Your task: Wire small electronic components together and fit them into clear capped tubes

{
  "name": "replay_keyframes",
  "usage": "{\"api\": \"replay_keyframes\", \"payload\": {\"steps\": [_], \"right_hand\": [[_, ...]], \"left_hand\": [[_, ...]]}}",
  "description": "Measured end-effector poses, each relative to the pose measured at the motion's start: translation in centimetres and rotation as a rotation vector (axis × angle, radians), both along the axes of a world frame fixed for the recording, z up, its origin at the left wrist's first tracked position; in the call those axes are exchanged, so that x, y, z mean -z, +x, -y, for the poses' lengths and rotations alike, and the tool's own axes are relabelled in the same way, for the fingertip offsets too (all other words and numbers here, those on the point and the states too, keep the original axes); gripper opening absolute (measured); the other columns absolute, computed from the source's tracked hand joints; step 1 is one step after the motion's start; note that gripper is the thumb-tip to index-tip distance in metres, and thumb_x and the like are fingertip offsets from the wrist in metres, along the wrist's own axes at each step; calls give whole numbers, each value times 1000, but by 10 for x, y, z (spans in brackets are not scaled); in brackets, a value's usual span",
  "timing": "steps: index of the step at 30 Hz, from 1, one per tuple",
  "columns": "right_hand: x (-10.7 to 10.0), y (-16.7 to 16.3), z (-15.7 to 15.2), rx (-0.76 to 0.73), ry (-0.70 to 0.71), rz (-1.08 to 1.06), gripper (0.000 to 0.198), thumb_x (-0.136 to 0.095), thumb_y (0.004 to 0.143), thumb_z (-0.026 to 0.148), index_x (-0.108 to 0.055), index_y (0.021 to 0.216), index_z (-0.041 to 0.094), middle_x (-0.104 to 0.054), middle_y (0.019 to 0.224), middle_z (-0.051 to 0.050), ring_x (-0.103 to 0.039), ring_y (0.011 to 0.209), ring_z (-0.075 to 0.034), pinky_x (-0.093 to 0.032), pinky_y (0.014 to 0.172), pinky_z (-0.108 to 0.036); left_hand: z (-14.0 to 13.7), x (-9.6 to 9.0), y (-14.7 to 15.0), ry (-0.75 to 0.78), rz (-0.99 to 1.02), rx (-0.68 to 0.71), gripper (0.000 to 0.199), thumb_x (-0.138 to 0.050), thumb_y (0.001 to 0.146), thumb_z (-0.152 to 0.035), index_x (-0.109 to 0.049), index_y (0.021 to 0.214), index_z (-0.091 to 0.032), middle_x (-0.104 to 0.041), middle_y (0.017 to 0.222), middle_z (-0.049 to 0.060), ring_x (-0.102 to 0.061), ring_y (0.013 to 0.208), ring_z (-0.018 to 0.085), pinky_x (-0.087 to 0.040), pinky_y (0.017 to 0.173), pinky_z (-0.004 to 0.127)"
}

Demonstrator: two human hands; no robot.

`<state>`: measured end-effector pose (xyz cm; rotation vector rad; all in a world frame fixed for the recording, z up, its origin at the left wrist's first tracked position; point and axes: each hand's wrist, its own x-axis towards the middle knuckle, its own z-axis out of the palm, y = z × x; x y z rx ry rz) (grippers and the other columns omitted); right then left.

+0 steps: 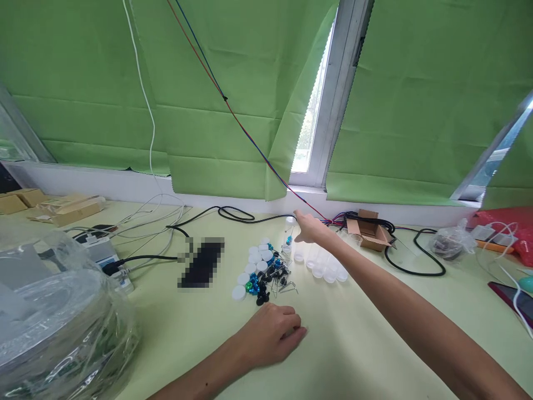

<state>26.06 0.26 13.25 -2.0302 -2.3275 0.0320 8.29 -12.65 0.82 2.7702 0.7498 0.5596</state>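
My right hand [308,227] reaches across the table beside a stack of small clear jars [287,244] with blue pieces inside and a white lid on top. Its thumb and forefinger are apart, close to the jar; whether they touch it I cannot tell. My left hand [278,332] rests on the table with curled fingers, nothing visible in them. Just beyond it lies a pile of black knobs [262,293], blue metallic parts [254,284] and bent hex keys [287,287]. White round lids [250,268] lie left of the pile. Empty translucent jars [328,270] stand to its right.
A plastic-wrapped spool [54,322] stands at the left, near a power strip [106,258]. A blurred dark rectangle [202,263] lies left of the lids. At the back right are an open cardboard box [370,233] and a black cable [416,272].
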Motion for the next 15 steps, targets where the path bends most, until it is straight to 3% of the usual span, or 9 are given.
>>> {"api": "replay_keyframes", "payload": {"steps": [3,6,8,10,12,15], "right_hand": [[-1,-1,6,-7,80,12,78,-82,70,35,-40,132,15,-63,105,-15,-62,99,-31,-40,85,-37],[-3,-9,24,2,223,15,66,-72,82,33,-37,134,13,-57,115,-18,-54,112,-32,-31,98,-43],[-3,-16,40,-31,416,-20,49,-62,89,24,-41,132,13,-56,117,-18,-52,113,-30,-31,98,-41],[2,-23,57,-131,497,-92,32,-54,93,19,-49,124,15,-59,115,-16,-55,105,-27,-37,89,-35],[12,-28,71,-154,409,-195,23,-49,95,21,-55,117,17,-64,103,-12,-59,91,-24,-41,75,-30],[34,-28,80,-204,95,-336,15,-54,93,26,-63,102,19,-67,87,-6,-61,78,-19,-39,64,-26]], "left_hand": [[0,-1,0,13,-3,2,31,-45,94,-26,-47,64,-18,-54,62,-2,-49,53,9,-28,51,27],[1,-2,0,21,-11,4,31,-44,94,-26,-46,64,-18,-53,62,-2,-47,52,9,-27,50,28],[1,-3,0,25,-16,-2,32,-44,94,-27,-45,63,-18,-52,61,-2,-45,52,9,-26,50,28],[2,-3,0,26,-18,-10,32,-44,94,-27,-45,63,-18,-51,60,-2,-43,51,9,-26,50,28],[2,-4,1,25,-14,-14,32,-44,94,-27,-45,63,-18,-51,59,-2,-42,51,9,-25,50,28],[2,-5,2,26,-4,-15,32,-44,93,-26,-45,63,-18,-50,59,-2,-42,51,9,-24,50,28]]}}
